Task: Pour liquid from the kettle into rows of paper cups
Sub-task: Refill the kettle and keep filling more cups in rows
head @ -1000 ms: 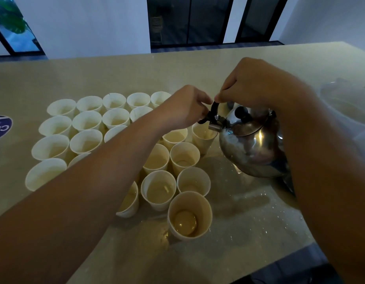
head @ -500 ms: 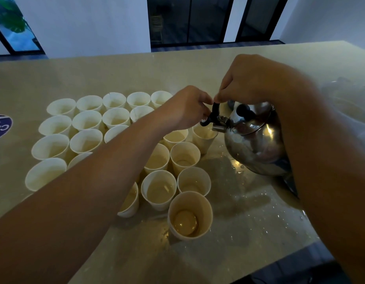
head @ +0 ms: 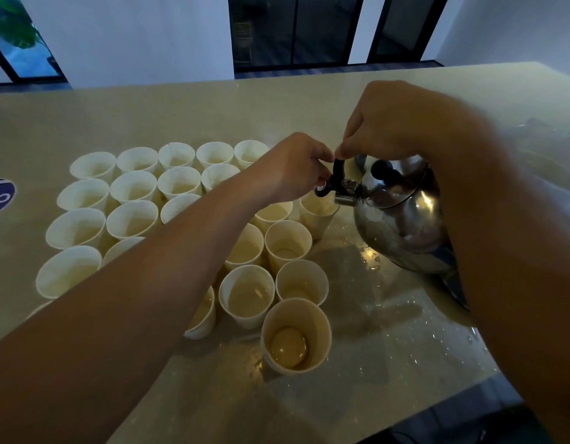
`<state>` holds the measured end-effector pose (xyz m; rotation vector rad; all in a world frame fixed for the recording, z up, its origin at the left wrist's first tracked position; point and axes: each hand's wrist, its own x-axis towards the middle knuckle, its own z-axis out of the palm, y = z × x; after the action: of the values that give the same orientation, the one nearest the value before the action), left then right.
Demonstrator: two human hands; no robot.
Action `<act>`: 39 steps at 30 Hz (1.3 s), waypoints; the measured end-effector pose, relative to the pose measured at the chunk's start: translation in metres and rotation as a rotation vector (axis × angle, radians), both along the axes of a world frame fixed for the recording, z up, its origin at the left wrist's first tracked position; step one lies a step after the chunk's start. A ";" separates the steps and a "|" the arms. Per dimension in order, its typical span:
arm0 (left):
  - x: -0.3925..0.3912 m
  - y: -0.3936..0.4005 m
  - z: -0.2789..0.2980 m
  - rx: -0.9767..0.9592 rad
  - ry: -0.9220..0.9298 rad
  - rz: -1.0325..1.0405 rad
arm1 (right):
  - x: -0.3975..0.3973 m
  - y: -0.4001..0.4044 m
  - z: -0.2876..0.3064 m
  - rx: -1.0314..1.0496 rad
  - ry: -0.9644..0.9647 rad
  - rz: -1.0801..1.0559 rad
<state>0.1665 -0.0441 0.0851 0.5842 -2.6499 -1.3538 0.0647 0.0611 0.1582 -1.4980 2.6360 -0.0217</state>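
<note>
A shiny steel kettle (head: 405,225) with a black lid knob is tilted to the left, its spout over a paper cup (head: 317,216) at the right end of the rows. My right hand (head: 395,123) grips the kettle's handle from above. My left hand (head: 293,171) pinches the black spout cap (head: 330,182), which stands lifted. Several white paper cups (head: 133,187) stand in rows on the beige counter (head: 213,107); the near ones, such as the front cup (head: 295,334), hold some liquid. My left forearm hides part of the rows.
Water drops and a wet patch (head: 389,299) lie on the counter right of the cups. A blue sticker (head: 0,195) sits at the left edge. Crumpled clear plastic (head: 549,149) lies at the far right. The counter's near edge runs at lower right.
The kettle has shifted a little to the right and tipped further over the cup. Both hands keep their hold on the cap and handle.
</note>
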 end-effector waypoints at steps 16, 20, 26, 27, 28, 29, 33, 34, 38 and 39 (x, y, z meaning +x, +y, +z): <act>-0.002 0.000 -0.002 -0.006 0.006 -0.015 | -0.002 -0.004 0.001 0.019 0.001 -0.051; -0.002 0.000 -0.003 0.026 -0.006 -0.007 | -0.003 -0.006 0.000 0.019 -0.006 -0.055; 0.000 -0.001 -0.003 0.035 -0.005 -0.022 | -0.003 -0.007 -0.001 0.022 -0.014 -0.051; 0.000 0.000 -0.003 0.033 -0.006 -0.025 | -0.004 -0.007 -0.001 0.019 -0.012 -0.048; 0.000 0.000 -0.003 0.027 -0.009 -0.027 | -0.004 -0.007 -0.002 0.015 -0.009 -0.044; 0.000 0.000 -0.003 0.019 -0.011 -0.027 | -0.004 -0.006 -0.002 0.011 -0.002 -0.039; -0.001 0.001 -0.004 0.075 0.006 0.005 | -0.005 0.001 0.000 -0.008 -0.012 -0.047; -0.001 0.001 -0.004 0.083 0.018 0.014 | -0.006 0.005 0.001 -0.023 -0.021 -0.063; -0.001 0.004 0.000 0.112 0.100 0.019 | -0.009 0.027 0.001 -0.203 -0.155 -0.176; -0.001 0.005 0.002 0.141 0.127 0.019 | -0.009 0.034 0.000 -0.232 -0.178 -0.200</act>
<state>0.1656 -0.0392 0.0871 0.5182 -2.4593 -1.5280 0.0561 0.0950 0.1584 -1.2158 2.6965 -0.4696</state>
